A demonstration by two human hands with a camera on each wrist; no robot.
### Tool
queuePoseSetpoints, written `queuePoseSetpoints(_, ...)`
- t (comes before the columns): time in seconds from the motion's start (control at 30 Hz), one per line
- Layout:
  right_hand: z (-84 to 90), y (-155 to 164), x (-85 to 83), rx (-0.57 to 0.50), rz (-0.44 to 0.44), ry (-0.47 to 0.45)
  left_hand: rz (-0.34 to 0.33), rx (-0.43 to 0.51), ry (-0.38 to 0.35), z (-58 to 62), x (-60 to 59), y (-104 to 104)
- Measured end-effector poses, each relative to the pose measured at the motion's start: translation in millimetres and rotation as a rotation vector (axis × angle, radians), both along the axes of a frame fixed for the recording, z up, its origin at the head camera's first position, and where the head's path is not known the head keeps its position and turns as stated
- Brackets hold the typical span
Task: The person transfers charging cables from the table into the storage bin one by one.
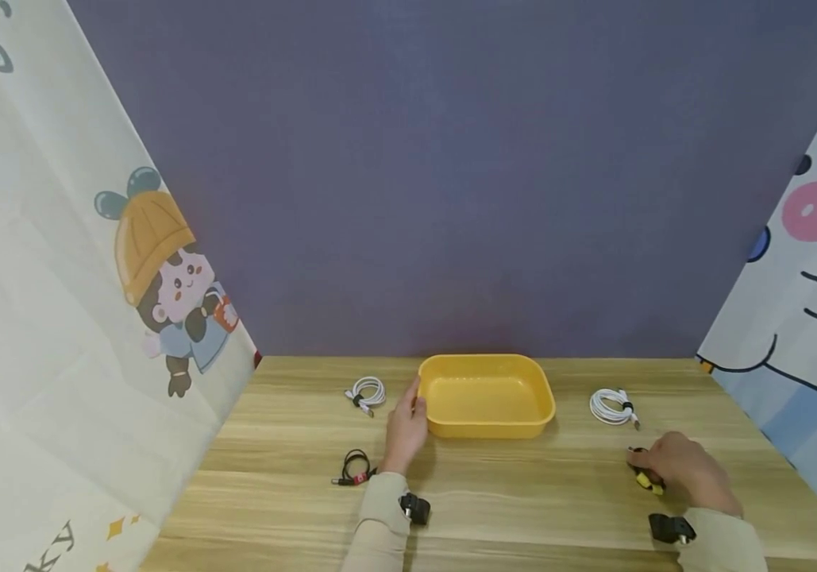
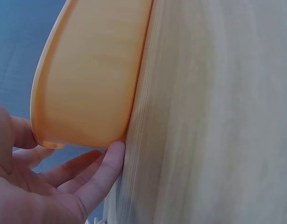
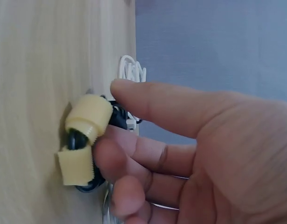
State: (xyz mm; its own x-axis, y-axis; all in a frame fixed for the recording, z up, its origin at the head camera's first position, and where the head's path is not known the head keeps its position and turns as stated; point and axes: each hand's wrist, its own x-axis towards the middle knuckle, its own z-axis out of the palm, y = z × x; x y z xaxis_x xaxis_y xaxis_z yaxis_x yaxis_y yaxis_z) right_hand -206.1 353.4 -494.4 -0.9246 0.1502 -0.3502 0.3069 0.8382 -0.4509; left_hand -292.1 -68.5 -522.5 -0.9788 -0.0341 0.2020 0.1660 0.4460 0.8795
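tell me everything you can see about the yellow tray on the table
The yellow tray is a shallow rounded rectangle that looks like plastic, with a rolled rim and nothing inside. It sits flat on the wooden table, near the far edge by the purple wall. The left hand rests against its left side, fingertips at the base.

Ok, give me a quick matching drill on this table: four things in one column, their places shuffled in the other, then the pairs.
Things:
1 yellow tray
2 black cable with yellow plugs
3 black cable with red plug
4 larger white cable

Places:
A under the right hand
B touched by the left hand
C right of the tray, far side
D near left, by the left sleeve

Pairs: 1-B, 2-A, 3-D, 4-C
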Motion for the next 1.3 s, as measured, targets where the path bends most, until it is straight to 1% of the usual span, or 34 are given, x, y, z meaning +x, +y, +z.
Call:
queuePoseSetpoints(0.2,-3.9,-3,0.2,-0.007,0.014,0.028,-0.006,-0.007,-0.002,-1.0,0.4,0)
queuePoseSetpoints(0.4,-1.2,-6,-0.3,0.0,0.037,0.055,-0.008,-0.001,0.003,-1.7,-0.7,0)
queuePoseSetpoints(0.63,0.8,-10,-0.8,-0.05,0.03,0.068,-0.01,0.009,0.005,-2.3,0.9,-1)
queuePoseSetpoints(0.87,5.3,-12,-0.9,-0.023,0.075,0.167,-0.012,0.003,0.013,-1.9,-0.2,-1)
queuePoseSetpoints(1.1,10.3,-16,-2.2,-0.006,0.084,0.2,-0.015,0.005,0.007,-1.8,-0.7,-1)
queuePoseSetpoints(1.3,12.0,-20,-2.7,0.029,0.11,0.301,-0.011,0.005,0.0,-2.3,-0.6,-1)
